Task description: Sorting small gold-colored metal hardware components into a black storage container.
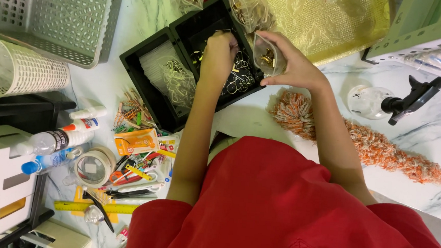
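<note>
My left hand (218, 54) reaches down into the right compartment of a black two-part tray (145, 84), fingers closed among small gold metal rings and hooks (241, 77); what it pinches is hidden. My right hand (292, 63) holds a small clear plastic bag (268, 55) with gold pieces inside, just above the tray's right edge. The left compartment holds clear bags and wire loops (174, 78). Two more small clear bags of gold parts (246, 6) lie beyond the tray.
A grey perforated basket (51, 11) and a white mesh cup (15, 68) sit at the left. Bottles, tape, a yellow ruler and stationery (122, 169) clutter the near left. An orange fluffy duster (376, 147), a spray bottle (377, 102) and a gold mat (328, 19) lie to the right.
</note>
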